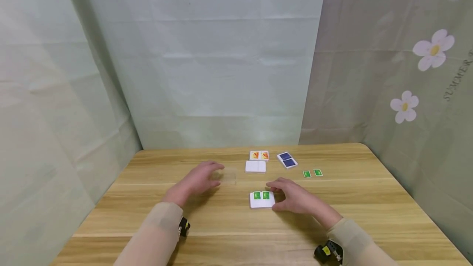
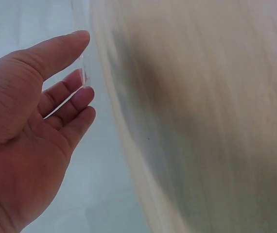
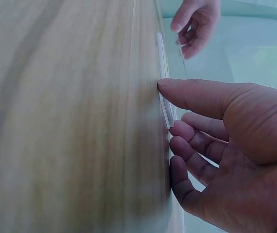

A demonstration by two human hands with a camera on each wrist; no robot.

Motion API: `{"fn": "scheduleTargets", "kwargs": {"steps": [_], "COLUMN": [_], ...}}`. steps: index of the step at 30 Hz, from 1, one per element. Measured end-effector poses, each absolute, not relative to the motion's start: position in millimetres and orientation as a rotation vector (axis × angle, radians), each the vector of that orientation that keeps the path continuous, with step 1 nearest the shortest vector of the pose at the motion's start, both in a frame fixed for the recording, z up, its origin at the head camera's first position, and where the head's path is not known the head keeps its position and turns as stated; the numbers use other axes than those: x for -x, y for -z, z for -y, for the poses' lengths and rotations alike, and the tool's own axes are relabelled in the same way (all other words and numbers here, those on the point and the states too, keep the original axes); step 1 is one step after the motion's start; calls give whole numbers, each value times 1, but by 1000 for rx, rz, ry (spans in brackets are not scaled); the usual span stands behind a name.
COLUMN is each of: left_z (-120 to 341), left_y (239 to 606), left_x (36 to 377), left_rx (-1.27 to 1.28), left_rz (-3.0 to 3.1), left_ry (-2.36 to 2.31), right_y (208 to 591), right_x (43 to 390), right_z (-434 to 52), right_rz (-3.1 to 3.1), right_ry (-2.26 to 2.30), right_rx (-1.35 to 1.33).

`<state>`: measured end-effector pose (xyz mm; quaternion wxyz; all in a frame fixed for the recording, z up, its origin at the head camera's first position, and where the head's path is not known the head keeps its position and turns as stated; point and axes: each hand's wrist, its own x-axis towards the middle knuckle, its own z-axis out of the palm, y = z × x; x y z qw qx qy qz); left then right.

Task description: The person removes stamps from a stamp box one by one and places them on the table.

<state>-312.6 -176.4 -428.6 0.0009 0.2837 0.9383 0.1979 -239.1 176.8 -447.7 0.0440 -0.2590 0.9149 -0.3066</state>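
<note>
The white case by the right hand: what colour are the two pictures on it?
Green, both squares on the white case, clearest in the head view.

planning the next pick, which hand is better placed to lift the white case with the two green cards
Right. The right hand already rests against the white case, fingers at its edge. The left hand pinches a clear lid off to the side.

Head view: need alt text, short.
A right hand touches a white tile with two green squares on a wooden table; the left hand holds a clear sheet. Beyond lie white, orange and blue tiles.
</note>
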Motion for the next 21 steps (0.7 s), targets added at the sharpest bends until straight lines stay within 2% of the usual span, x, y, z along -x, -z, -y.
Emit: {"fn": "scheduleTargets", "kwargs": {"steps": [10, 21], "left_z": [184, 187], "left_y": [435, 440], "left_x": [323, 328], "left_rx": [-840, -894], "left_rz": [-2943, -2932], "left_ry": [-618, -602], "right_y": [447, 448], "right_x": [240, 237], "right_z": [-177, -178], "right_rz": [-2794, -2784], "right_ry": [922, 943], "right_rx": [775, 779]}}
